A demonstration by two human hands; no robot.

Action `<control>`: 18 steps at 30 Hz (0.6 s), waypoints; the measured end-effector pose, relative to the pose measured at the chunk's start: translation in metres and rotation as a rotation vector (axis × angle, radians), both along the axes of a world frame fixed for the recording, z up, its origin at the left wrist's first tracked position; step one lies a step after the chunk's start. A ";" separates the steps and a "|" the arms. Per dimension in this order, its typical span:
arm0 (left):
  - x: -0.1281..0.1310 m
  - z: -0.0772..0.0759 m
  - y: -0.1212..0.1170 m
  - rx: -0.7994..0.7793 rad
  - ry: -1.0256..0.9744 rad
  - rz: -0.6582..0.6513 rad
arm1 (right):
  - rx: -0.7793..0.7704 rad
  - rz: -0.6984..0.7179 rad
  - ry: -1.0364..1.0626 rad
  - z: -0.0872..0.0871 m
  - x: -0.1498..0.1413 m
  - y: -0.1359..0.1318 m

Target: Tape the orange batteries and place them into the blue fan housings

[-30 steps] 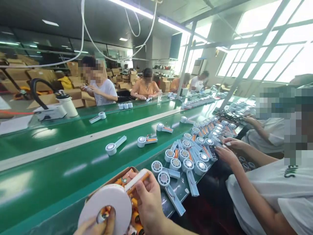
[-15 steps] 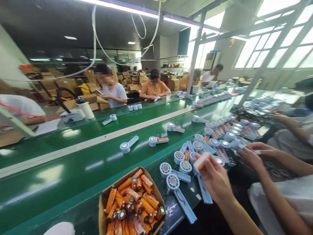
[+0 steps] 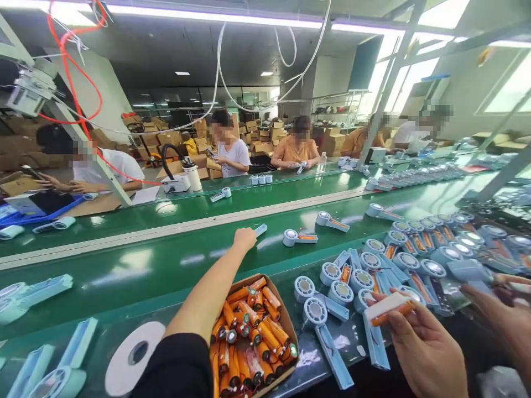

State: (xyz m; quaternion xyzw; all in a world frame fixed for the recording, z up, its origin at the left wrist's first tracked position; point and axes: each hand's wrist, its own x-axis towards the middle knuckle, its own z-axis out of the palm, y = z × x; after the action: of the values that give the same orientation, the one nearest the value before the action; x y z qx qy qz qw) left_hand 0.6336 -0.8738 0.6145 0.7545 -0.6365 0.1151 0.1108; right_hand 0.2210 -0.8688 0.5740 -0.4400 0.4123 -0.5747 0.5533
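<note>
My left hand (image 3: 244, 239) reaches over the green belt, closed on a light blue handheld fan (image 3: 261, 229). Only the end of the fan's handle shows; my hand hides the rest. In my right hand (image 3: 431, 345), at the lower right, is an orange cylindrical battery (image 3: 392, 316) with a white strip along its side, pinched between thumb and fingers. Below my left forearm a cardboard box (image 3: 295, 337) holds many loose orange batteries. Between the box and my right hand lie open fans, one a fan (image 3: 316, 311) with a bare handle tray.
A white tape roll (image 3: 120, 362) lies left of the box. More fans lie on the belt (image 3: 161, 282), and others crowd the bench at right. A co-worker's hand (image 3: 493, 309) works close to my right hand. Several people sit across the belt.
My left arm has come into view and stretched forward over the fan on the belt. My right hand still holds the battery. The view has swung left.
</note>
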 end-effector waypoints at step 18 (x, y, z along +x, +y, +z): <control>0.038 -0.041 -0.020 0.473 0.424 -0.020 | -0.677 0.841 1.214 0.018 0.253 -0.089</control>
State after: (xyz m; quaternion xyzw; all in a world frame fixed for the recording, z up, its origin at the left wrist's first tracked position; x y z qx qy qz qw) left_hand 0.6714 -0.8934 0.5735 0.7604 -0.6155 -0.1971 0.0638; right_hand 0.4745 -0.9574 0.5924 -0.9366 0.2447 -0.0736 0.2399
